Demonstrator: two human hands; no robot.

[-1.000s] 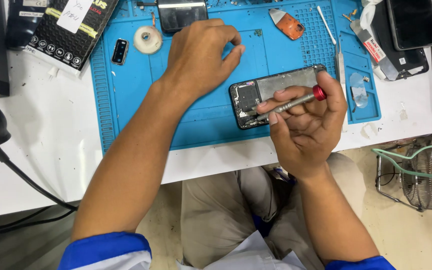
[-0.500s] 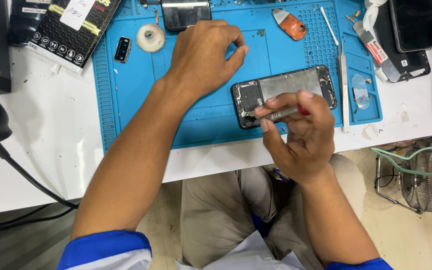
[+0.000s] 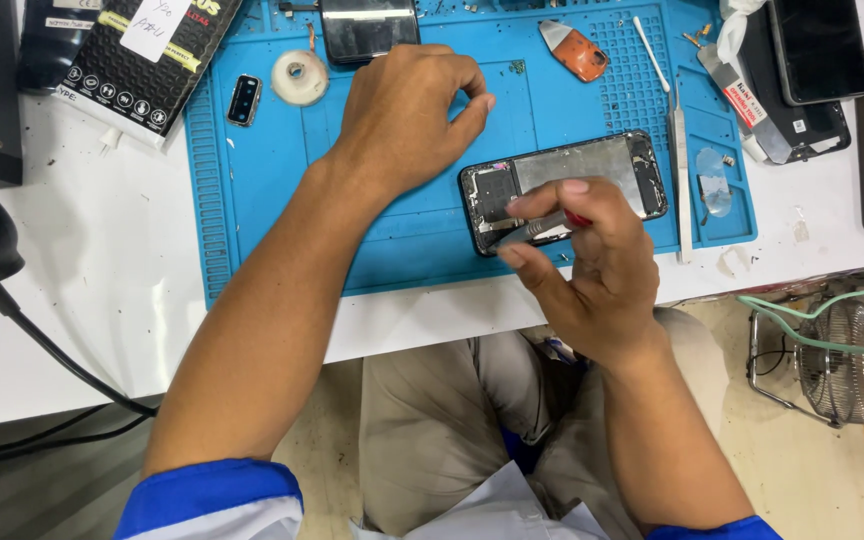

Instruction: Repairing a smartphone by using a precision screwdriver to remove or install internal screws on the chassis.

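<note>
- While I watch from the head camera, my right hand [image 3: 592,275] has its fingers pinched around a slim grey metal screwdriver with a red band [image 3: 544,226], tip angled down at the left end of the phone.
- An opened black smartphone with its back cover off [image 3: 564,188] lies flat and slightly slanted on the blue silicone repair mat [image 3: 272,190], which sits on the white table [image 3: 82,290].
- My left hand [image 3: 407,115] hovers over the mat just left of the phone, thumb and forefinger pressed together; whether they pinch something tiny I cannot tell.
- Near it lie a white roll of tape [image 3: 299,76] and a small black camera module [image 3: 244,99].
- Long silver tweezers [image 3: 681,170] rest just right of the phone.
- I judge the phone light, stiff and fragile inside, so it is best held by its outer frame edges, clear of the exposed boards.
- I judge the screwdriver slim and slippery, best gripped near its middle.
</note>
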